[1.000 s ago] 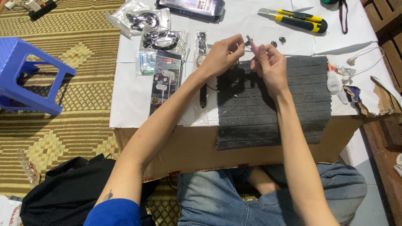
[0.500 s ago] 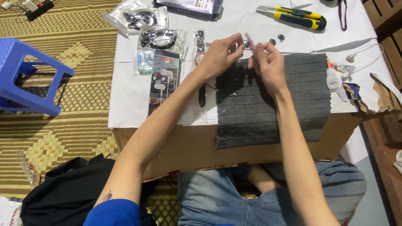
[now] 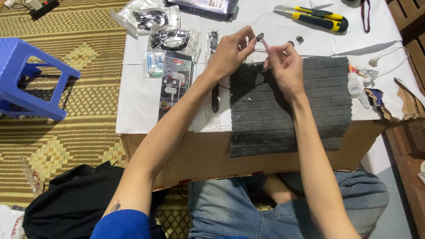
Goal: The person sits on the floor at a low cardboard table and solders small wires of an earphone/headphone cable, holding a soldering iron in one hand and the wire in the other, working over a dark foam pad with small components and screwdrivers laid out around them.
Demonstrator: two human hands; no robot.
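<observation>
Fingers first: in the head view I see the thumb and forefinger of my left hand (image 3: 230, 51) pinched on a small dark earbud piece (image 3: 260, 36), held up just above the far edge of the grey foam mat (image 3: 287, 106). My right hand (image 3: 283, 66) meets it from the other side, its fingertips (image 3: 267, 43) closed on a thin pale bit that touches the earbud piece; what that bit is, I cannot tell, it is too small. Both hands hover over the mat's upper left corner, wrists close together. The mat lies on white paper (image 3: 137, 97) spread over a cardboard box (image 3: 203, 155). Left of my left forearm sit clear bags of black cables (image 3: 166, 40) and a printed earphone card (image 3: 175, 84). A yellow-and-black utility knife (image 3: 312, 17) lies at the far side, well apart from the hands. A small white glue bottle (image 3: 354, 84) stands just beside the mat's right edge. On the woven floor mat a blue plastic stool (image 3: 31, 75) stands to the left.
</observation>
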